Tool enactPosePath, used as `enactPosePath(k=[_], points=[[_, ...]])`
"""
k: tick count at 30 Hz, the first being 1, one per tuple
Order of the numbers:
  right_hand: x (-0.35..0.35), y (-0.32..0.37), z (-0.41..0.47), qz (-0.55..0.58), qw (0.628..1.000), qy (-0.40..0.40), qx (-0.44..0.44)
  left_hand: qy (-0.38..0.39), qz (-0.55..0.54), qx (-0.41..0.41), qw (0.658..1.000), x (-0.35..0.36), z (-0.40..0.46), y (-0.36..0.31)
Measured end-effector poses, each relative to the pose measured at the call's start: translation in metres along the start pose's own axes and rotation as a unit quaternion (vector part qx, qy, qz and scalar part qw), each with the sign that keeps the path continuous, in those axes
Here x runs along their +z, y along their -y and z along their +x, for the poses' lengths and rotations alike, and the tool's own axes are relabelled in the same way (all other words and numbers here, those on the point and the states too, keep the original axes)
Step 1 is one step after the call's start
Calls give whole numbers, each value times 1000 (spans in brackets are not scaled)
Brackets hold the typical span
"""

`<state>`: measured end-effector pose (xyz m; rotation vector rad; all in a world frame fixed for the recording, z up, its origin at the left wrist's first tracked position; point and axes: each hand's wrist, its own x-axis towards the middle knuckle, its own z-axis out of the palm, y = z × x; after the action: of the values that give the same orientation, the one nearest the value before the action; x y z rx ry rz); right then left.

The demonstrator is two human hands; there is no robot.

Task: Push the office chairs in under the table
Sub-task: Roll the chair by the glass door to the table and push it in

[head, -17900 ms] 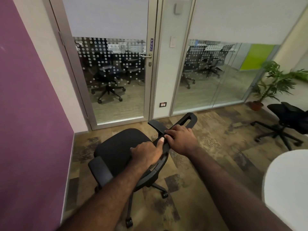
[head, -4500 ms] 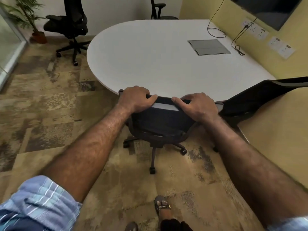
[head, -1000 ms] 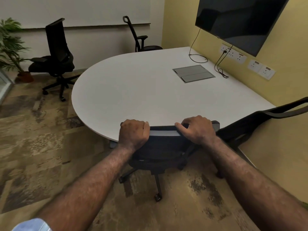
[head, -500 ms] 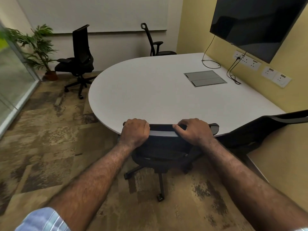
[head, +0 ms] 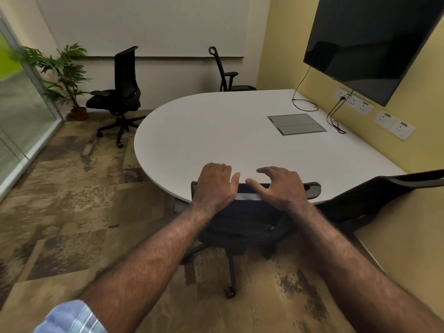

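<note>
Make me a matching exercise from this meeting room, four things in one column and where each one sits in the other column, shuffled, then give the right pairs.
Things:
1. potted plant
2. screen
3. grey hatch
4. chair under the hands

Places:
A. set into the tabletop
B. pushed in at the table's near edge
C. on the yellow wall
D. on the floor by the glass wall

Pairs: 1-D, 2-C, 3-A, 4-B

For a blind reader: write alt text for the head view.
Both hands, left hand and right hand, are open over the backrest of a black chair at the edge of a white table. Another chair stands apart near a plant.
</note>
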<state>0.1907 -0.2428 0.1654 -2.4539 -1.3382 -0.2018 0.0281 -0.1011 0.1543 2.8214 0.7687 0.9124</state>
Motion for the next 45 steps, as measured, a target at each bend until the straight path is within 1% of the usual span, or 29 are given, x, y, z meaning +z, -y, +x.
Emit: enactPosePath(k=[3,7,13,17,24,28,31,34,39,45], points=[[-1,26,8,7,1000,3,-12,-29,-17,-27,999,-8,-4,20],[7,63,18,3,999,9,-36,-57,-49,-72,995,-20,-17,64],[36,103,23,-13,993,75,-87,-45,-59,-119,990,-46,-39,133],[57,122,21,5,994,94,-56,-36,-71,-138,987,-58,-47,158],[72,139,25,-3,995,94,-20,-1,-97,-130,987,-59,-44,177],[78,155,30,-3,995,100,4,-6,-109,-128,986,-57,-44,180],[82,169,35,-1,996,89,16,-9,-107,-118,987,-59,-44,185],[85,180,41,6,996,91,20,-3,-109,-130,986,-63,-44,191],[89,192,48,15,996,87,22,-16,-100,-136,985,-69,-49,203],[88,200,50,19,995,89,28,11,-97,-150,984,-74,-53,212]])
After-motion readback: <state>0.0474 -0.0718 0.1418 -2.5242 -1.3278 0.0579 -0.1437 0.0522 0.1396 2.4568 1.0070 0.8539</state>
